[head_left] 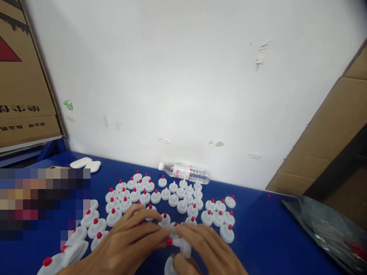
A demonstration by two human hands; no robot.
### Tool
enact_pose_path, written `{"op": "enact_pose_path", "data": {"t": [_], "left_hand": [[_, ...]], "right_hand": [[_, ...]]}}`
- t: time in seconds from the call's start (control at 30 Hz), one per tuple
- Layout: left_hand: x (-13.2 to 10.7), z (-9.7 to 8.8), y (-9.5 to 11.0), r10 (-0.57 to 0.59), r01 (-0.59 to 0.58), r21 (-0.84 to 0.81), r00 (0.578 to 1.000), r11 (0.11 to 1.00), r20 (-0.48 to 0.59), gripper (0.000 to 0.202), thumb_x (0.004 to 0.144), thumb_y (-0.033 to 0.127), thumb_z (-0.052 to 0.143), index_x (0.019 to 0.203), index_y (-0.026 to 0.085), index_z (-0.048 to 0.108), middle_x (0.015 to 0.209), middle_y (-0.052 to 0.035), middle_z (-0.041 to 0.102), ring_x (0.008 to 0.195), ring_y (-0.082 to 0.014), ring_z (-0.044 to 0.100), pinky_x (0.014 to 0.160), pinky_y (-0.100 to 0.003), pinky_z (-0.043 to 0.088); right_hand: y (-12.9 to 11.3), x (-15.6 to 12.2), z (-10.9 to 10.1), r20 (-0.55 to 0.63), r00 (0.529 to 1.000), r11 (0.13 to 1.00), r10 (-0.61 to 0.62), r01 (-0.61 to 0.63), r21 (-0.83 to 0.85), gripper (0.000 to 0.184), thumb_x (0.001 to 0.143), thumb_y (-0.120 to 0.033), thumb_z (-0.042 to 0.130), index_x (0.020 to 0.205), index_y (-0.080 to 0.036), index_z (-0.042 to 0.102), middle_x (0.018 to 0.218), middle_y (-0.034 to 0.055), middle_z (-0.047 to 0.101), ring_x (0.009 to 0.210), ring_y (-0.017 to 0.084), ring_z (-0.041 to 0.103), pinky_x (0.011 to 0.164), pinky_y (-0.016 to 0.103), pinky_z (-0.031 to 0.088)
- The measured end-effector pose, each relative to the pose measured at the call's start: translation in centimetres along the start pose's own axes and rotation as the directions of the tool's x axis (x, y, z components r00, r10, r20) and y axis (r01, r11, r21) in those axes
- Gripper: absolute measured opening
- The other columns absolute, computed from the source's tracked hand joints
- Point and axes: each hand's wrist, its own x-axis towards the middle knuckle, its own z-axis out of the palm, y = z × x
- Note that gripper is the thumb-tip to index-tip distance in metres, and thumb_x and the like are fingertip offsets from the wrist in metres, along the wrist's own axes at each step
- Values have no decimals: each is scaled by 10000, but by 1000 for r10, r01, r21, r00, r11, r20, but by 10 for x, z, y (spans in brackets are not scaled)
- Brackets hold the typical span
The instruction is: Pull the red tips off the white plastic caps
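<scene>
Between my two hands is a small translucent white plastic piece (185, 247), with a red cap (169, 241) at its left end. My right hand (210, 248) grips the white piece between thumb and curled fingers. My left hand (134, 238) has its fingers bent together at the red cap; its thumb is hidden. Below, a white round lid (169, 266) shows partly beside my right thumb. Around and beyond my hands stand many round white lids with nozzles (145, 197), most with red caps. A group of lids (182, 206) at the middle has bare white nozzles.
A clear plastic bottle (197, 174) lies against the white wall (183, 84). Two white oval pieces (81, 162) rest at the back left of the blue table (258, 229). Cardboard boxes (25, 84) stand left and right. A grey plastic bag (323, 225) lies at right; a blurred patch covers the left.
</scene>
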Motion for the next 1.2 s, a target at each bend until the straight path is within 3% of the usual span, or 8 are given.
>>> {"op": "enact_pose_path", "data": {"t": [0.13,0.23,0.37,0.53,0.7,0.83,1.0,1.2], "left_hand": [[5,2,-4,-99,96,85,994,992,34,339,1116,19,473,1193,219,735,1032,-17,785,1118,-196,660,998,-314,495],[1,7,-11,-139,128,131,987,983,76,268,1117,54,507,1170,221,709,1059,-19,757,1164,-221,621,1043,-355,454],[-3,10,-13,-157,142,141,983,980,97,230,1117,90,514,1163,236,685,1087,-17,741,1200,-223,596,1052,-351,448],[0,8,-11,-150,138,129,985,982,88,241,1100,67,507,1127,237,676,1093,-16,722,1219,-216,559,1072,-340,420],[-2,8,-12,-188,175,109,974,979,127,236,1095,69,508,1129,240,667,1121,-18,694,1247,-217,521,1093,-332,384],[-1,7,-10,-204,192,100,972,976,118,244,1089,62,499,1121,237,665,1114,-21,674,1221,-219,504,1083,-333,367],[1,4,-5,-289,281,81,950,956,121,248,1097,106,455,977,229,635,963,-29,639,1010,-237,516,935,-384,402],[-10,12,-7,-355,335,135,918,933,179,311,1111,169,407,890,230,617,925,-41,629,936,-265,510,893,-448,388]], "right_hand": [[27,16,-23,-4,996,976,-91,88,-201,361,1075,-60,451,1217,-272,706,1213,39,827,1102,176,806,952,299,627],[50,16,-31,-17,999,961,50,-52,-271,342,1108,-77,453,1302,-235,687,1196,49,812,1050,179,787,939,334,595],[80,1,-34,18,955,916,295,-277,-289,373,1186,-309,432,1494,-245,633,1391,64,767,1252,233,744,1058,438,581],[104,-14,-29,173,884,881,435,-378,-285,503,1202,-415,321,1531,-233,655,1492,63,731,1414,289,689,1194,594,540],[106,-20,-25,328,802,863,499,-422,-278,580,1204,-496,255,1409,-276,752,1422,41,765,1397,339,703,1227,776,452],[103,-19,-27,369,772,854,518,-442,-274,629,1206,-530,205,1357,-307,772,1353,28,801,1360,331,725,1221,815,426],[100,-12,-31,346,806,874,480,-403,-272,639,1198,-529,207,1367,-257,760,1403,73,778,1427,322,673,1287,786,351],[74,-2,-28,384,850,928,362,-289,-236,488,1205,-455,300,1486,-351,686,1552,-8,690,1520,275,600,1313,733,384]]}}
